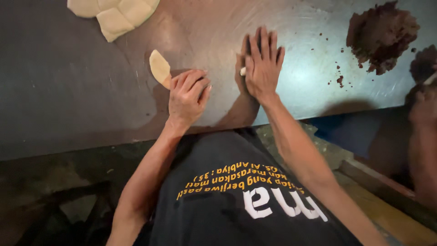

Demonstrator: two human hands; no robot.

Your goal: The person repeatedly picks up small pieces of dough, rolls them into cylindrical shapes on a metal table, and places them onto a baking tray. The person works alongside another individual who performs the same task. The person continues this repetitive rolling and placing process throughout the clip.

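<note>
My left hand [187, 95] rests on a metal table [68, 82], its fingers curled around the lower end of a pale, leaf-shaped piece of dough [159, 67] that sticks up and to the left. My right hand [261, 61] lies flat with its fingers spread and pressed down on a small piece of dough [243, 71]; only a pale tip of it shows at the thumb side, the rest is hidden under the palm. The two hands are a short way apart near the table's front edge.
A cluster of flattened pale dough pieces [116, 13] lies at the far left of the table. Mounds of dark brown crumbly filling [380, 36] sit at the far right, with crumbs scattered nearby. Another person's arm [423, 132] shows at the right edge.
</note>
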